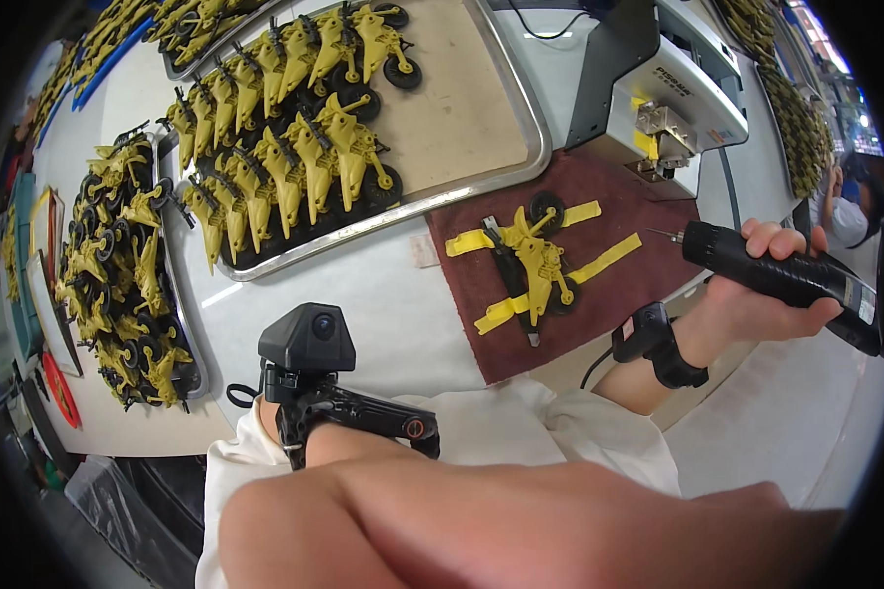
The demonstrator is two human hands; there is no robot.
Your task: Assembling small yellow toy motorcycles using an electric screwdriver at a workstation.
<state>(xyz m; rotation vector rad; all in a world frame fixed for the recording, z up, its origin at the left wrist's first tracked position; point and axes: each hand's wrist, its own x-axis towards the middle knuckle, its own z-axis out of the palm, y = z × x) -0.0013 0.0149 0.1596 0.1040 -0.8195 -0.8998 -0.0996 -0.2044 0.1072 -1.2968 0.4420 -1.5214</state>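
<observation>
The left hand [265, 417] is hidden behind a wrist-mounted camera [309, 344] and a blurred forearm [501, 530] close to the lens. The black electric screwdriver [786, 280] runs off past the dark rim at right, and far yellow parts [796, 118] are too small to tell.

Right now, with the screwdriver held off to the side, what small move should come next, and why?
Probably swing the screwdriver in the right hand left, down to the yellow toy on the red mat. Its tip points that way but hangs clear of the toy, which lies alone there with nothing touching it.

Toy [532, 263] lies on mat [619, 187], right of tray [481, 118].
</observation>
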